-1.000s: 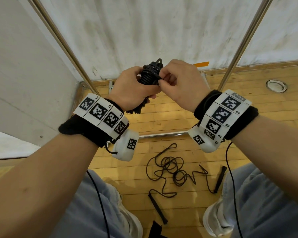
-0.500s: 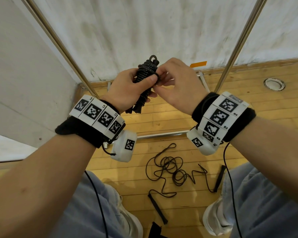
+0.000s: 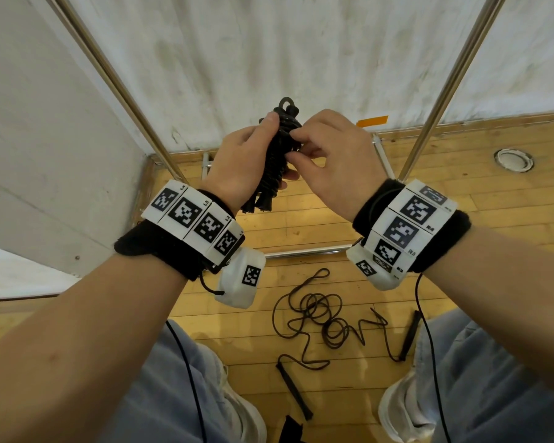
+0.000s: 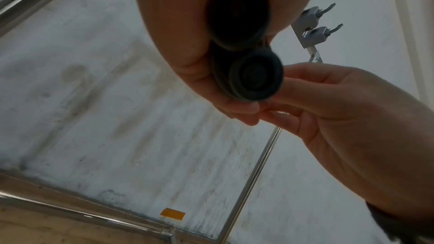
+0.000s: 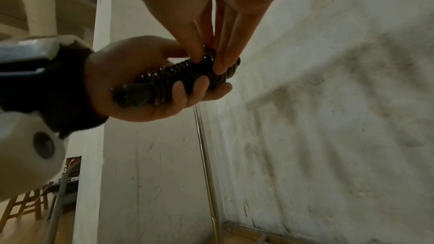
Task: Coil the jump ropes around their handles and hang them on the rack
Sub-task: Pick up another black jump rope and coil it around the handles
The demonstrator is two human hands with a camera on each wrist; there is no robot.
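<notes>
The coiled jump rope [image 3: 277, 155] is held up in front of the white wall [image 3: 301, 59], between the two slanted metal rack poles [image 3: 442, 91], its black cord wound in tight turns around the paired handles, whose ends stick out below the left hand [image 3: 240, 164]. A small loop of cord stands up at the top of the bundle. The left hand is wrapped around the bundle, thumb pressed along its upper part. The right hand [image 3: 330, 161] pinches the cord near the top of the coil with thumb and fingertips. In the left wrist view two grey hooks [image 4: 312, 23] show on an upright behind the hands. A second jump rope [image 3: 327, 324] lies loose and tangled on the wooden floor [image 3: 461, 193] between the person's shoes, its two black handles apart. An orange tape strip [image 3: 371, 121] sits at the wall base, and a round metal floor fitting [image 3: 514, 159] lies to the right.
</notes>
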